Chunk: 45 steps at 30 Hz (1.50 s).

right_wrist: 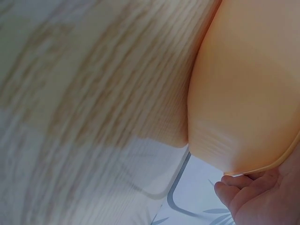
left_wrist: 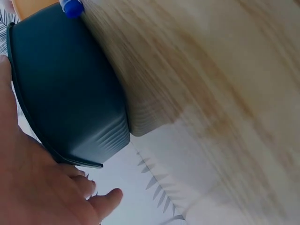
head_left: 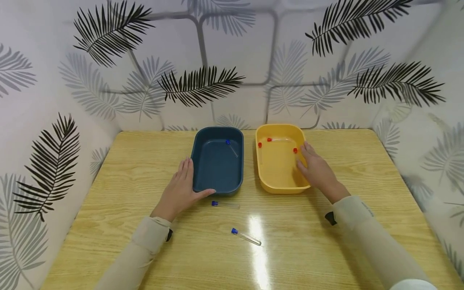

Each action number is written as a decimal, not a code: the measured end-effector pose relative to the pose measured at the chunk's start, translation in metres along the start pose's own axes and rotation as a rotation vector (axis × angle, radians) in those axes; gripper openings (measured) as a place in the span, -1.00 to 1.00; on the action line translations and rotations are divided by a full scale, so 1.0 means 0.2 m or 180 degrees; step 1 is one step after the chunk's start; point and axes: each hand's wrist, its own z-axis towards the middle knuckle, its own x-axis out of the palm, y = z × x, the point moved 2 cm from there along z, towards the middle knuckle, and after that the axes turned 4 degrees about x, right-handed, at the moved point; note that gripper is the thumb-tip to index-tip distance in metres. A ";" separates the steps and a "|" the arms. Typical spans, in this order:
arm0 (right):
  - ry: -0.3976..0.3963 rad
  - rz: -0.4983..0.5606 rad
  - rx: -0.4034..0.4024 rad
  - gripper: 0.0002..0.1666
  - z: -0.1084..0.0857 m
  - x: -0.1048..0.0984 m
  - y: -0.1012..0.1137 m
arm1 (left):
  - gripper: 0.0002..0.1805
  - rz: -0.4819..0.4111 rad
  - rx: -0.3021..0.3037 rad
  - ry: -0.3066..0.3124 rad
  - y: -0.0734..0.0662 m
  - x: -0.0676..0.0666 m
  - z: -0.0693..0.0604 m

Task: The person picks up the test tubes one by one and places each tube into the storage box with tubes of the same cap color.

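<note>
Leaf-print walls (head_left: 237, 48) edge the table (head_left: 119, 193); tubes (head_left: 248, 237) lie loose; left hand (head_left: 180, 188) spreads against blue tray (head_left: 218, 171); right hand (head_left: 320, 171) touches yellow tray (head_left: 277, 171), grip unclear.

the right hand (right_wrist: 262, 199) touches the rim of an orange tub (right_wrist: 246, 93) with its fingers (right_wrist: 232, 191); the streaky wooden worktop (right_wrist: 79, 79) spreads leftward, and a pale leaf-patterned wall (right_wrist: 194, 192) shows below the tub.

The blue bin (head_left: 217, 173) and yellow bin (head_left: 277, 173) look like smooth plastic, the tubes (head_left: 250, 238) look clear and shiny, the table (head_left: 195, 257) looks like shiny wood, and the sleeves (head_left: 373, 237) look like dull cloth.
</note>
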 end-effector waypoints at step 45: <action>0.0398 -0.0089 -0.0673 0.01 -0.39 -0.07 0.35 | 0.35 -0.0157 -0.0124 0.0082 -0.02 -0.01 -0.02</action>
